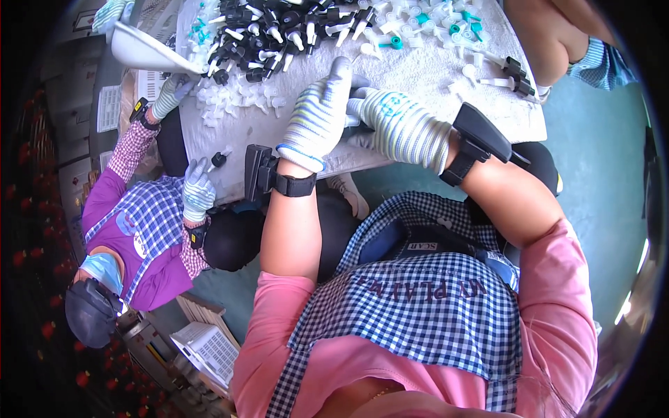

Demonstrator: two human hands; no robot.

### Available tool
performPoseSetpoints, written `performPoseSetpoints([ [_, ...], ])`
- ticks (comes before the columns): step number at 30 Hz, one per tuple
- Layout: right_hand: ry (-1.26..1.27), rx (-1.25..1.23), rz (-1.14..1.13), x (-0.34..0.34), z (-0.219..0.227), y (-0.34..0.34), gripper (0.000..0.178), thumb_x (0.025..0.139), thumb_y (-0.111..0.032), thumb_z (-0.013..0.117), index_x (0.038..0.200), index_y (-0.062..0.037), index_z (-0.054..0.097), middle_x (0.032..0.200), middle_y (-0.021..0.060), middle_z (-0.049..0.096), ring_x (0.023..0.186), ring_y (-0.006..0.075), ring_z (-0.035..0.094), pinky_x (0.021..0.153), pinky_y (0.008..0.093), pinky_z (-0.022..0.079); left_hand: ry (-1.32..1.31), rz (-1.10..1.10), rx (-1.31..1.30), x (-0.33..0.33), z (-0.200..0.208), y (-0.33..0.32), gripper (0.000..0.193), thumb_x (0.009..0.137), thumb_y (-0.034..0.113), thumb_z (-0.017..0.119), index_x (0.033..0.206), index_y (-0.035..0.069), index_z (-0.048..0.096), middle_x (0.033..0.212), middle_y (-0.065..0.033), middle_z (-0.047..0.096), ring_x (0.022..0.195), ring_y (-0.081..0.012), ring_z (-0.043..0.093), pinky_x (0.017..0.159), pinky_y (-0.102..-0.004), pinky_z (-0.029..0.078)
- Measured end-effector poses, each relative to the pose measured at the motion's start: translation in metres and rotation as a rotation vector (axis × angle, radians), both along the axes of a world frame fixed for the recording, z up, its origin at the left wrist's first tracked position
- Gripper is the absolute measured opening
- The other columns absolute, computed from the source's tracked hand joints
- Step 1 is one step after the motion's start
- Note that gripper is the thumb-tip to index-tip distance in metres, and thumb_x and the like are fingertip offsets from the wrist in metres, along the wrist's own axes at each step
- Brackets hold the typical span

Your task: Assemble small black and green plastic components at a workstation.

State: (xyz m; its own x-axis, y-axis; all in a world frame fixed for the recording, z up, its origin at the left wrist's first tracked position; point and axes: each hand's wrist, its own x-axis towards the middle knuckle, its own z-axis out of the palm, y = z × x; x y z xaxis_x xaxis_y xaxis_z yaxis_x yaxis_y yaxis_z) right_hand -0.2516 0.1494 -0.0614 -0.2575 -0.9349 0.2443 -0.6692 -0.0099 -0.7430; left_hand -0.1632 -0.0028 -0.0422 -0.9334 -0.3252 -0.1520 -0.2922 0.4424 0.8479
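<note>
While black pump tops (279, 42) lie heaped across the surface (526, 125), plenty looks left, finished share unclear; left hand (317, 118) meets right hand (404, 125) at the near edge, grip impossible to tell!

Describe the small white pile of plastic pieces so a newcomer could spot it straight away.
Start at the white-covered table, then find the big, mostly black heap of plastic parts toward its far side. Just nearer than that heap, left of the person's gloved left hand, lies the small white pile; unlike its neighbours, it shows no black or teal pieces.
</note>
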Motion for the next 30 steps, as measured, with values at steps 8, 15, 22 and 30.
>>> performPoseSetpoints([
  [8,-0.07,-0.099,-0.056,0.008,-0.011,-0.001,0.04,0.076,-0.017,0.078,0.113,-0.0068,0.066,0.102,0.0156,0.065,0.096,0.037,0.063,0.083,0.0432,0.052,0.107,-0.076,-0.5,0.006,0.012,0.021,0.05,0.104,0.043,0.036,0.121,0.001,0.058,0.087,-0.022,0.068,0.081,-0.0422,0.064,0.077,-0.0483,0.05],
  [15,-0.081,-0.085,-0.067,0.012,-0.02,-0.006,0.039,0.077,-0.019,0.078,0.112,-0.0074,0.066,0.103,0.014,0.065,0.096,0.035,0.064,0.083,0.042,0.052,-0.001,0.114,-0.36,0.001,0.007,0.02,0.07,0.1,0.058,0.033,0.096,-0.002,0.068,0.088,-0.0249,0.068,0.086,-0.0427,0.065,0.081,-0.0485,0.049],
  [22,-0.1,-0.049,-0.08,0.014,-0.017,-0.007,0.039,0.077,-0.019,0.077,0.113,-0.0081,0.066,0.1,0.0136,0.065,0.094,0.035,0.064,0.081,0.0421,0.052,0.258,-0.035,-0.811,0.007,-0.017,0.006,0.063,0.1,0.056,0.038,0.099,0.001,0.069,0.09,-0.0212,0.07,0.085,-0.0372,0.067,0.08,-0.0463,0.051],
  [30,0.009,0.115,-0.148,0.0,0.013,-0.001,0.021,0.081,-0.023,0.075,0.095,-0.0087,0.069,0.085,0.0135,0.069,0.083,0.0317,0.068,0.072,0.0414,0.052,0.17,0.377,0.649,-0.002,-0.007,0.003,0.085,0.094,0.074,0.027,0.11,0.0,0.066,0.098,-0.0102,0.069,0.085,-0.0196,0.067,0.079,-0.0366,0.055],
])
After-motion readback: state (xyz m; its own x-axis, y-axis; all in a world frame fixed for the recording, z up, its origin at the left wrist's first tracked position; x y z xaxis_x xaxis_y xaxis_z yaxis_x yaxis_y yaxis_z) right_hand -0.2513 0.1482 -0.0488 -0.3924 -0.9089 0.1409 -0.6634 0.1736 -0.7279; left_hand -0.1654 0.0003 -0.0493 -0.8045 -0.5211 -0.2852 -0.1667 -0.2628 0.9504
